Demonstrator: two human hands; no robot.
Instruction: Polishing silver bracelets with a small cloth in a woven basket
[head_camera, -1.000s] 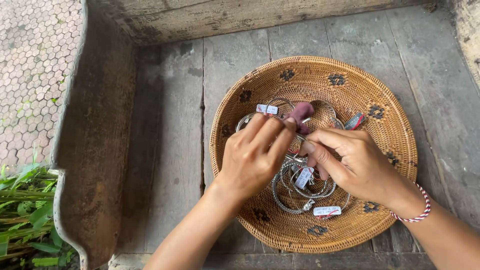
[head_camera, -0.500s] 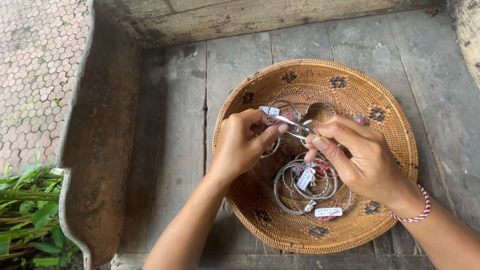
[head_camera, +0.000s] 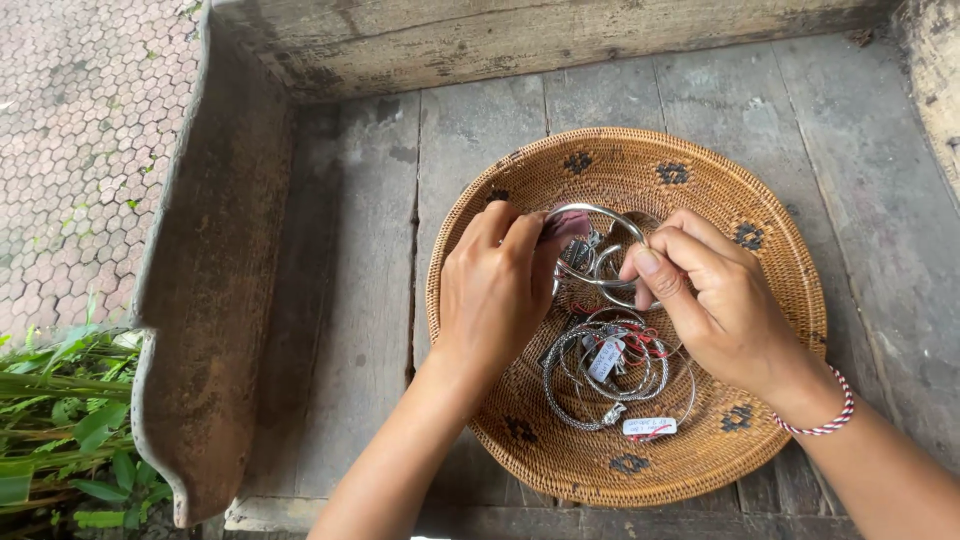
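The silver bangle you hold sits above the middle of the round woven basket, pinched from both sides. Your left hand closes on its left end with a small purplish cloth; your right hand grips its right edge between thumb and fingers. Below lies a pile of tagged silver bracelets. The basket rests on worn wooden planks.

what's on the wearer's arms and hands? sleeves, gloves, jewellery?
Both forearms are bare, no sleeves in view. No gloves on the left hand or the right hand. The right wrist wears a thin red-and-white braided cord bracelet. No rings or watch visible.
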